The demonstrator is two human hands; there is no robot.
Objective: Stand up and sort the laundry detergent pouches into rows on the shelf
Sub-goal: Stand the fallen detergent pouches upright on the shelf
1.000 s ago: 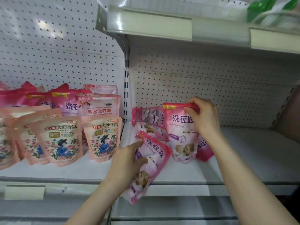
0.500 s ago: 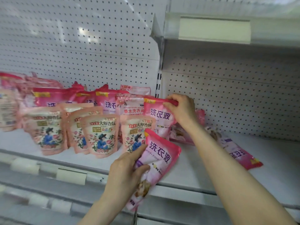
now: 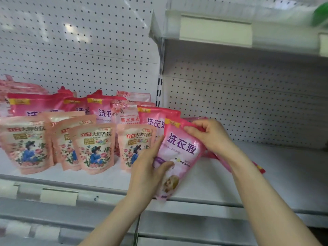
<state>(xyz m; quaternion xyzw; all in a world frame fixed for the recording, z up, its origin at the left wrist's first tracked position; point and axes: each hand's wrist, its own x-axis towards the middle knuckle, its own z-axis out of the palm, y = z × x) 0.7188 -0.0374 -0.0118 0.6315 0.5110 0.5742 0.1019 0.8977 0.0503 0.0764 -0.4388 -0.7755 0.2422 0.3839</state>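
A pink and purple detergent pouch (image 3: 179,157) is held tilted over the front of the white shelf (image 3: 204,185). My left hand (image 3: 149,167) grips its lower left side. My right hand (image 3: 211,134) pinches its top right corner. Just behind it another pouch of the same kind (image 3: 152,119) stands upright beside the row. Several peach floral pouches (image 3: 96,148) stand in the front row to the left, with darker pink pouches (image 3: 35,105) behind them. One more pink pouch (image 3: 257,167) lies flat behind my right forearm, mostly hidden.
A pegboard back wall (image 3: 248,107) runs behind the shelf. An upper shelf (image 3: 230,31) with price-tag holders overhangs the right bay, with something green (image 3: 321,13) on it. A vertical upright (image 3: 159,89) divides the two bays. Bare shelf surface lies to the right.
My right hand let go of the upright pouch, which now stands by the row, and moved onto the top of the pouch in my left hand. That pouch rose toward the shelf.
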